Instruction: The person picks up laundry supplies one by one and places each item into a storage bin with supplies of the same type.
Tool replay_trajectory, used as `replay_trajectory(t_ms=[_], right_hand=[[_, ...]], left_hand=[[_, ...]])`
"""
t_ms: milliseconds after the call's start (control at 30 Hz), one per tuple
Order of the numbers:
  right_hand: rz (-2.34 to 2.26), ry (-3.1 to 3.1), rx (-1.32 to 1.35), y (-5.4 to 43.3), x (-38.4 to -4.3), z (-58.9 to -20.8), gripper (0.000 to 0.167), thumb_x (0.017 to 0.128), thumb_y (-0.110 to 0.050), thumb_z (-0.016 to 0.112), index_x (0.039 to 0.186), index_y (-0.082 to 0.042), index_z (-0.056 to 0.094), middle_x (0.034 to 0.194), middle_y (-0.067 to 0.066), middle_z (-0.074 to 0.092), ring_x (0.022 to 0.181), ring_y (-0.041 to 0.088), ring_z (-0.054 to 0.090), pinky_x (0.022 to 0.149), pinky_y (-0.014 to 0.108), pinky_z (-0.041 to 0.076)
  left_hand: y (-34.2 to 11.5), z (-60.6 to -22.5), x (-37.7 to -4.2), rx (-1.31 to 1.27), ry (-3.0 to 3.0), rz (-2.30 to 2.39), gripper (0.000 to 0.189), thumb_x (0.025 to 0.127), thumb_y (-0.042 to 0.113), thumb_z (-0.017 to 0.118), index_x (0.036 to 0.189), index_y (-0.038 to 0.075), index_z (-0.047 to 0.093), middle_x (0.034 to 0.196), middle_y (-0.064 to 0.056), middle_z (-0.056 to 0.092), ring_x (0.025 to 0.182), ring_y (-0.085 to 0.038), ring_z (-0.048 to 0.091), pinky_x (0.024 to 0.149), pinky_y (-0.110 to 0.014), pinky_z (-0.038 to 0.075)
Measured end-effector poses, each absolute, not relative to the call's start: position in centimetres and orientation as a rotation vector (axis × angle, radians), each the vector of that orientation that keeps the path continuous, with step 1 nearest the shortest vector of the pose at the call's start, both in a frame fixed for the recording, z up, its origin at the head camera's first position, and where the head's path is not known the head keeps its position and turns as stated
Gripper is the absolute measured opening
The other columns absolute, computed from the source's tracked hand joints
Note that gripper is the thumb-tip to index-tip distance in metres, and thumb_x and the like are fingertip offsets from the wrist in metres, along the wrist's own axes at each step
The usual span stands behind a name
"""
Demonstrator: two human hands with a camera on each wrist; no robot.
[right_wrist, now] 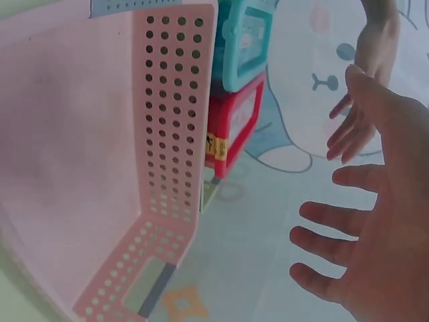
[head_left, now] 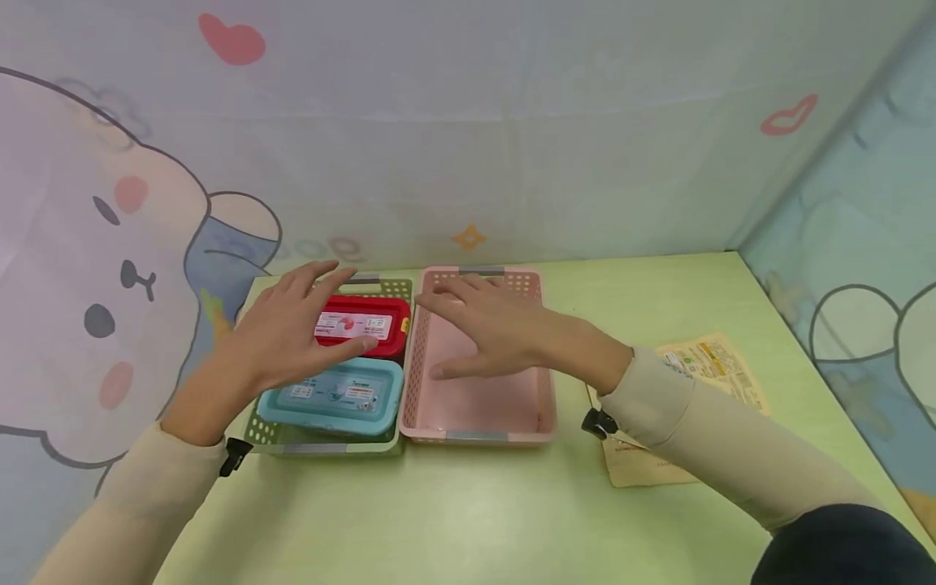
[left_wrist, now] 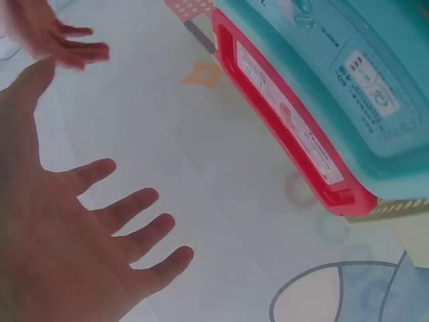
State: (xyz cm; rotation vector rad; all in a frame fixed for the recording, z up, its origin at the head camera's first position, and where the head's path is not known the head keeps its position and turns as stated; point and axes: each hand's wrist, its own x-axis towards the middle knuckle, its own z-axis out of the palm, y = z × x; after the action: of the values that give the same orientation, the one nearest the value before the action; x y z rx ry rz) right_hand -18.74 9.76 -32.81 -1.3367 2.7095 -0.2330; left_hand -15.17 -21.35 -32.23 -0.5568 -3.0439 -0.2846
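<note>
My left hand (head_left: 281, 333) hovers with spread fingers over the green basket (head_left: 332, 448), holding nothing. Inside that basket sit a red-lidded box (head_left: 351, 325) at the back and a blue-lidded box (head_left: 332, 398) in front, both with printed labels. The left hand partly covers the two boxes in the head view. Above the pink basket (head_left: 478, 406), my right hand (head_left: 493, 325) is raised with fingers apart and nothing in it. Both palms face inward, as the wrist views show; the pink basket (right_wrist: 67, 134) holds nothing visible.
A yellowish printed packet (head_left: 712, 366) and a tan sheet (head_left: 643, 463) lie on the light green table (head_left: 468, 512) at the right, partly under my right sleeve. A cartoon-printed cloth (head_left: 512, 162) hangs behind the table. The two baskets stand side by side.
</note>
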Motion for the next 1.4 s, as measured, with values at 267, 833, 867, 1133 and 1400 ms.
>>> replay_trajectory(t_ms=[267,833,867,1133,1400], right_hand=[[-0.286,2.869,-1.304,12.1,-18.9,-32.8,0.097,0.093,-0.082,0.053,0.169,-0.027,0.029,0.169,0.005,0.033,0.154,0.031,0.032,0.122,0.06,0.026],[-0.242,3.063,-1.359,16.0,-20.3,-35.1,0.104,0.094,-0.082,0.05,0.172,-0.026,0.011,0.177,0.006,0.012,0.162,0.035,0.012,0.124,0.064,0.017],[-0.251,3.063,-1.364,16.2,-20.4,-35.1,0.103,0.094,-0.081,0.051,0.172,-0.025,0.013,0.178,0.006,0.012,0.162,0.035,0.012,0.125,0.064,0.017],[-0.264,3.072,-1.354,17.7,-21.1,-35.5,0.103,0.094,-0.077,0.057,0.172,-0.022,0.019,0.177,0.007,0.013,0.163,0.034,0.01,0.125,0.063,0.017],[-0.328,3.064,-1.367,18.8,-21.6,-35.5,0.104,0.092,-0.07,0.065,0.171,-0.02,0.02,0.176,0.011,0.019,0.161,0.037,0.016,0.122,0.066,0.021]], left_hand=[[-19.7,-33.5,-16.5,-0.702,-2.886,-0.261,0.1,0.092,0.071,0.064,0.17,0.022,0.025,0.176,-0.01,0.017,0.161,-0.037,0.013,0.125,-0.065,0.017],[-15.7,-34.7,-19.4,-0.738,-2.858,-0.215,0.106,0.094,0.081,0.052,0.172,0.028,0.004,0.178,-0.003,-0.011,0.163,-0.029,-0.014,0.128,-0.061,0.003],[-15.6,-34.7,-19.6,-0.739,-2.861,-0.218,0.106,0.094,0.081,0.051,0.172,0.028,0.003,0.178,-0.003,-0.01,0.163,-0.03,-0.013,0.128,-0.061,0.003],[-14.3,-34.6,-20.2,-0.72,-2.881,-0.27,0.105,0.093,0.081,0.05,0.172,0.028,0.006,0.178,-0.004,-0.009,0.163,-0.031,-0.011,0.128,-0.061,0.002],[-13.2,-35.1,-20.2,-0.741,-2.898,-0.371,0.101,0.095,0.078,0.051,0.172,0.032,0.004,0.177,0.001,-0.014,0.162,-0.027,-0.016,0.128,-0.062,0.002]])
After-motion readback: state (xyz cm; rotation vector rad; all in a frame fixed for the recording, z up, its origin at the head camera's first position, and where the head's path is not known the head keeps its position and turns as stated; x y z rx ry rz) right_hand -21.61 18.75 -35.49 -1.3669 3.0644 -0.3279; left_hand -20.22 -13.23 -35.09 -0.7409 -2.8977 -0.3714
